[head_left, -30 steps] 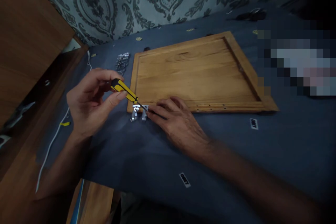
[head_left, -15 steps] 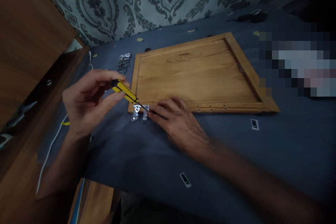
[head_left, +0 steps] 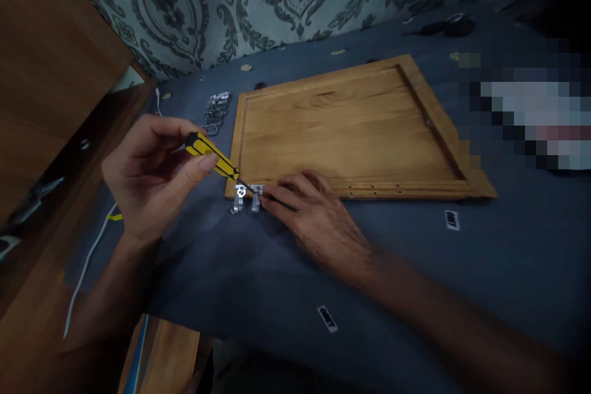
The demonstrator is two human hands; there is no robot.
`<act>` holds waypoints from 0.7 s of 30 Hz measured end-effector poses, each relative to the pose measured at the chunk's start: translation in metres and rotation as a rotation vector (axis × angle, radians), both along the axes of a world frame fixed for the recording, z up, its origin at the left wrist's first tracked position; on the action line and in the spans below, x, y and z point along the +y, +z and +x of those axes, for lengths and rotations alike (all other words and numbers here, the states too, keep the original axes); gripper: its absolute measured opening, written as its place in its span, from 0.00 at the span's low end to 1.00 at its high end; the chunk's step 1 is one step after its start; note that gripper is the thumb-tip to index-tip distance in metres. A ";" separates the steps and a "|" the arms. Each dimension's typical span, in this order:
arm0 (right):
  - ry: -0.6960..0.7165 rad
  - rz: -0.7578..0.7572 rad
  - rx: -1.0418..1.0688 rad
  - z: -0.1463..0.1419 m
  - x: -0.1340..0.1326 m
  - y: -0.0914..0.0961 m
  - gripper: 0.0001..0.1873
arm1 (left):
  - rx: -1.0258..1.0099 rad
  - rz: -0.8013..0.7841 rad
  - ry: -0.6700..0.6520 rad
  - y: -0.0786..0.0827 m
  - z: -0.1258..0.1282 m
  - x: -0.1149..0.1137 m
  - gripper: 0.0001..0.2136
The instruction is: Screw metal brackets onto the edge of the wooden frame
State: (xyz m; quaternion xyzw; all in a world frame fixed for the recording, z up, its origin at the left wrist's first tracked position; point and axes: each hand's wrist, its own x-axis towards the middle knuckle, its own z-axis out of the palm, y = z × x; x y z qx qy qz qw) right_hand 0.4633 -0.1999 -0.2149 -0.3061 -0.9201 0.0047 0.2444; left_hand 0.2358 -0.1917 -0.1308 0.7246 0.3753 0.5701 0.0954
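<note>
A yellow-and-black screwdriver (head_left: pixel 213 157) is pinched between the thumb and fingers of my left hand (head_left: pixel 150 175). Its shaft slants down to the right, and the tip meets the right-hand metal bracket (head_left: pixel 257 197) on the near edge of the wooden panel (head_left: pixel 318 129). My right hand (head_left: pixel 318 221) lies over that edge, its thumb and index fingertips at the bracket, steadying it; the other fingers rest on the panel. Just left sits a second metal bracket (head_left: pixel 239 198), its arm hanging past the edge. Small dark holes run along the edge to the right.
Small metal pieces (head_left: pixel 217 112) are piled beyond the panel's left corner on the dark blue cloth (head_left: pixel 392 295). A black object (head_left: pixel 450 26) lies at the back right, near a blurred-out patch. A white cord (head_left: pixel 90 258) runs along the left, beside wooden furniture (head_left: pixel 60 61).
My left hand and the screwdriver's handle have shifted slightly left and up, with the thumb lower on the handle. My right hand and the brackets stay put.
</note>
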 end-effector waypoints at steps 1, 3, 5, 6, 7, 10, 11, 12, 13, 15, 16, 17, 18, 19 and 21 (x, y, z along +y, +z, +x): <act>0.003 0.000 -0.002 0.000 0.000 0.000 0.15 | 0.006 0.004 -0.005 0.000 0.001 0.000 0.14; 0.002 -0.005 -0.002 0.000 0.000 0.000 0.14 | 0.016 0.014 -0.026 -0.001 0.001 0.001 0.13; 0.000 -0.012 0.001 0.000 0.000 -0.001 0.15 | 0.020 0.020 -0.040 -0.002 0.002 0.002 0.12; 0.000 -0.016 0.001 0.000 0.000 -0.001 0.16 | 0.022 0.024 -0.045 -0.003 0.002 0.003 0.13; 0.002 -0.018 0.001 0.000 0.000 -0.001 0.16 | 0.027 0.025 -0.048 -0.003 0.002 0.003 0.12; 0.006 -0.018 0.008 0.000 0.000 -0.002 0.16 | 0.038 0.025 -0.060 -0.004 0.002 0.003 0.12; 0.007 -0.018 0.011 0.000 0.000 -0.002 0.15 | 0.040 0.021 -0.060 -0.005 0.002 0.003 0.12; 0.007 -0.017 0.016 0.000 0.000 -0.002 0.15 | 0.041 0.018 -0.058 -0.005 0.002 0.003 0.12; 0.007 -0.016 0.019 0.000 0.000 -0.003 0.15 | 0.045 0.020 -0.058 -0.005 0.001 0.003 0.12; 0.007 -0.014 0.020 0.000 0.000 -0.003 0.14 | 0.060 0.027 -0.057 -0.005 0.000 0.003 0.13; 0.007 -0.014 0.018 0.000 0.000 -0.003 0.14 | 0.068 0.035 -0.060 -0.005 0.000 0.003 0.14; 0.007 -0.013 0.015 0.000 0.000 -0.003 0.14 | 0.075 0.041 -0.063 -0.005 0.000 0.003 0.14; 0.009 -0.013 0.012 0.000 0.000 -0.003 0.13 | 0.077 0.049 -0.065 -0.005 0.000 0.003 0.15; 0.011 -0.012 0.011 0.000 0.001 -0.003 0.13 | 0.078 0.054 -0.063 -0.004 0.000 0.003 0.15; 0.009 -0.011 0.010 0.001 0.001 -0.002 0.13 | 0.086 0.067 -0.062 -0.003 0.001 0.003 0.16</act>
